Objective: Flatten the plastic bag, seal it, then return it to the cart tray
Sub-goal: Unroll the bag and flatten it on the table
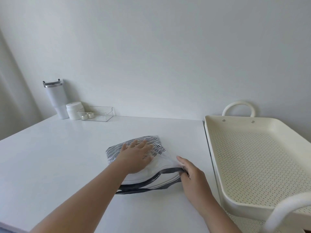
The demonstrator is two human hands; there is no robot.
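Plastic bag [151,172] lies on the table [67,157], striped cloth inside. Left hand [136,155] pressed flat on it, fingers spread. Right hand [191,175] pinches the bag's right corner, seemingly at the seal strip. Cart tray [217,140] stands right of the right hand.

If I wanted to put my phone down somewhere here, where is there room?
The table is bare left of the bag and between the bag and the back wall. The cart tray on the right holds nothing. Crowded: the far left corner, with tumbler, jar and clear box, and the middle, where both hands work.
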